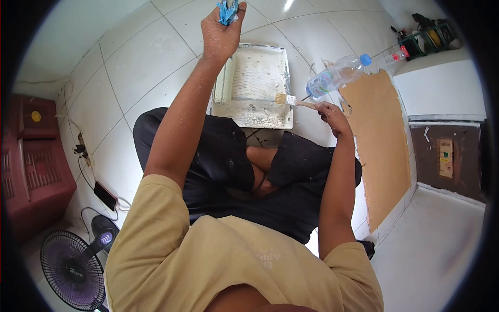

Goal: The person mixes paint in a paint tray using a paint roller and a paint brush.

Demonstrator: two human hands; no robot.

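Note:
My left hand (220,35) is raised at the top edge of the view, closed round a crumpled blue plastic wrapper (227,12). White specks dot that arm. In my right hand (333,116) is a paintbrush (285,99), gripped by its handle, with the pale bristles pointing left over the paint tray (289,112). White paint coats the tray, and a long whitish roller (224,82) lies along its left side. Just beyond the brush, a clear plastic bottle (332,78) with a blue cap leans on its side.
A brown cardboard sheet (382,140) lies on the tiled floor at right. Behind it is a small bottle with a red label (397,55) near a dark green crate (426,39). At left are a fan (73,270), a phone (105,196) with cables, and a dark red plastic cabinet (41,166).

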